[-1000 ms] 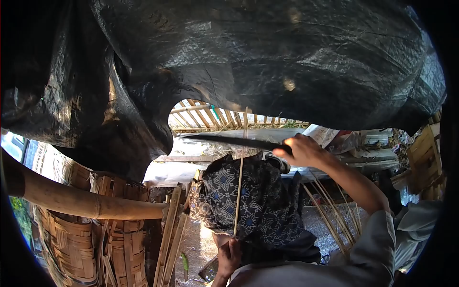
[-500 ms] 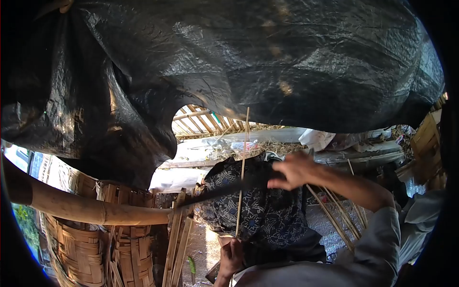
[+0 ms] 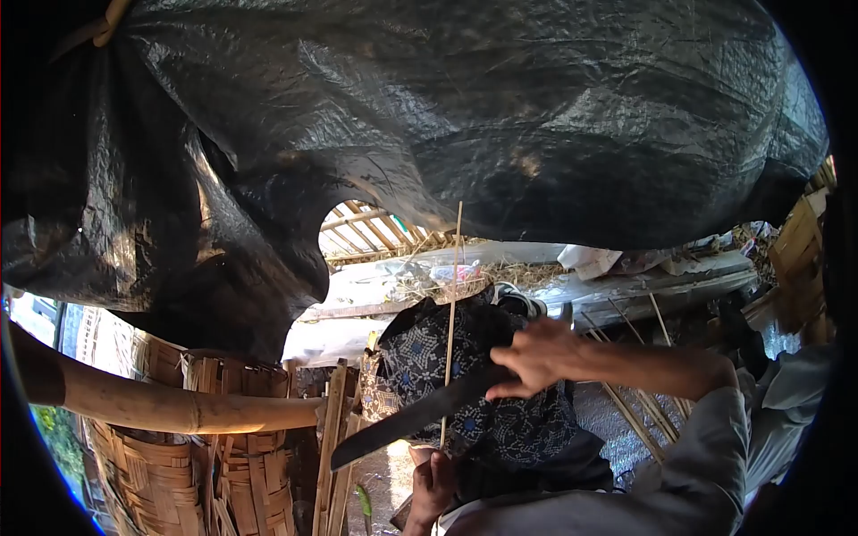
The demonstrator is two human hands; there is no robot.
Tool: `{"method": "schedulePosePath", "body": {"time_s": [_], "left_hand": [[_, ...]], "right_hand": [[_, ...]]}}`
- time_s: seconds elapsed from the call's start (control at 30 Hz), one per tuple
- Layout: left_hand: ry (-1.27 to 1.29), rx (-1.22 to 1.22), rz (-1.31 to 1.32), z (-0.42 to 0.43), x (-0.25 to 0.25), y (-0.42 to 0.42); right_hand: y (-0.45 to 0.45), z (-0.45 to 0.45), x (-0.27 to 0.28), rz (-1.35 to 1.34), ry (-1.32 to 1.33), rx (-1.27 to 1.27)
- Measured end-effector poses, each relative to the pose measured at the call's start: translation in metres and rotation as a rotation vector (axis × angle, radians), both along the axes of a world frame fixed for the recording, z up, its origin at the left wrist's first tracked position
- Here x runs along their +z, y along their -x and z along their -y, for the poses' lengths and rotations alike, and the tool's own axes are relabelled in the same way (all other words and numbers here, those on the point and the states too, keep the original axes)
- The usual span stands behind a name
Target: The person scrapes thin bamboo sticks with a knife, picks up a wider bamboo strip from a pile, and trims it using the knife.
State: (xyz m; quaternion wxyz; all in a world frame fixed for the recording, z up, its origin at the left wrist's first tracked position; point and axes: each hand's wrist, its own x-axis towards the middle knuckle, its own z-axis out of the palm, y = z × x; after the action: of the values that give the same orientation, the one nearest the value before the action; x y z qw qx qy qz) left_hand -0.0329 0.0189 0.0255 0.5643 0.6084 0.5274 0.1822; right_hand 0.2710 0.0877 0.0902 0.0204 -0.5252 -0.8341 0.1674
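Note:
My right hand [image 3: 534,359] is closed around the handle of a long dark machete [image 3: 407,420]. Its blade slants down to the left and crosses a thin bamboo strip [image 3: 453,313]. Whether the edge touches the strip I cannot tell. Low in the view, my left hand [image 3: 433,482] grips the strip near its lower end, and the strip stands nearly upright. Behind the blade, dark patterned cloth [image 3: 424,348] covers my lap.
Black plastic sheeting [image 3: 500,116] hangs across the top. A thick bamboo pole [image 3: 179,402] runs in from the left, by woven bamboo baskets [image 3: 147,464]. Split bamboo slats [image 3: 329,438] stand beside the machete tip. More thin strips [image 3: 635,415] lean at the right. A green-handled tool [image 3: 362,500] lies low.
My right hand has come down slightly, and the machete tip has swung lower, tilting the blade more steeply. My left hand and the bamboo strip stay almost in place.

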Motion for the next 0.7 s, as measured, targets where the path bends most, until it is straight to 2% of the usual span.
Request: {"method": "schedulePosePath", "body": {"time_s": [0.03,0.07,0.1,0.13,0.17,0.2,0.23,0.27,0.3,0.33,0.4,0.43,0.47,0.5,0.57,0.7], "left_hand": [[0.071,0.027,0.043,-0.002,0.007,-0.002],[0.139,0.053,0.092,-0.003,0.01,-0.003],[0.135,0.057,0.101,-0.001,0.003,-0.001],[0.245,0.1,0.251,0.003,-0.012,0.004],[0.352,0.143,0.404,0.008,-0.022,0.008],[0.338,0.145,0.416,0.012,-0.024,0.008],[0.351,0.192,0.398,0.012,-0.025,0.009],[0.359,0.235,0.378,0.009,-0.024,0.012],[0.37,0.278,0.358,0.003,-0.021,0.014],[0.561,0.186,0.282,-0.011,0.022,0.002],[0.538,0.246,0.252,-0.017,0.034,-0.007],[0.533,0.324,0.226,-0.013,0.033,-0.012],[0.809,0.13,0.414,-0.023,0.015,-0.003],[0.764,0.122,0.4,-0.025,0.013,-0.006],[0.779,0.085,0.515,-0.035,0.029,-0.013],[0.687,0.185,0.463,-0.041,0.04,-0.026]], "right_hand": [[-0.011,-0.007,0.006,-0.037,0.01,-0.03],[-0.023,-0.014,-0.008,-0.105,-0.214,-0.141],[-0.04,-0.03,-0.004,-0.194,-0.017,-0.262],[-0.054,-0.044,0.004,-0.162,0.157,-0.518],[-0.075,-0.057,-0.015,-0.259,-0.004,-0.611],[-0.091,-0.065,-0.02,-0.283,-0.005,-0.747],[-0.108,-0.074,-0.02,-0.349,0.237,-0.886],[-0.113,-0.069,-0.025,-0.364,0.22,-0.973],[-0.116,-0.063,-0.037,-0.353,0.189,-1.016],[-0.117,-0.054,-0.051,-0.423,0.234,-1.034],[-0.115,-0.028,-0.102,-0.486,0.362,-1.077],[-0.1,-0.012,-0.113,-0.612,0.382,-1.145],[-0.091,0.003,-0.14,-0.713,0.405,-1.215],[-0.077,0.02,-0.133,-0.903,0.441,-1.139],[-0.064,0.043,-0.147,-0.886,0.455,-1.143],[-0.031,0.076,-0.142,-0.955,0.378,-1.171]]}}
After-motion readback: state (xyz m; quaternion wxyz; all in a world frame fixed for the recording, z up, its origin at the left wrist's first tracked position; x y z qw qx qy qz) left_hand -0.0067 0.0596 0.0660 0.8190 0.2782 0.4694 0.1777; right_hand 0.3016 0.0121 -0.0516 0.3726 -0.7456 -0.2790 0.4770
